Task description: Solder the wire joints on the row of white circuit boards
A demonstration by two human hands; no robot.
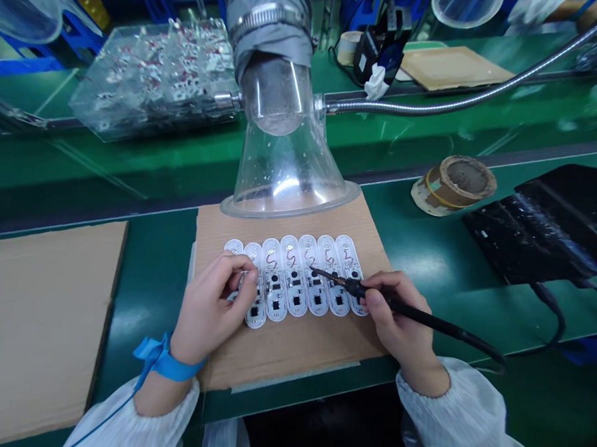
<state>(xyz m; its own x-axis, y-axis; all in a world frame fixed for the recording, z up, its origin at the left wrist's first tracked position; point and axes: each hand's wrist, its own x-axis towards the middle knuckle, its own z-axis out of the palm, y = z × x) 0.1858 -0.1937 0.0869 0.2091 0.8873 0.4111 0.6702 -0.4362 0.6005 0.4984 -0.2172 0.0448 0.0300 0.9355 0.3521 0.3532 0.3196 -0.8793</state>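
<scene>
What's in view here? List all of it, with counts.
circuit boards: seven, white, in a row on near cardboard
near cardboard: one, tan, on the bench
far-left cardboard: one, tan, on the bench
green bench: one, green, under everything
fume funnel: one, clear, above the boards
metal hose: one, silver, behind the funnel
tray of boards: one, clear, far left
tape roll: one, tan, right
black mat: one, black, right
soldering iron: one, black, in right hand
wrist strap: one, blue, left wrist
left hand: on the boards
right hand: holding iron

Red wire squiggles (pixel 290 260) on white circuit boards (pixel 294 297)
</scene>
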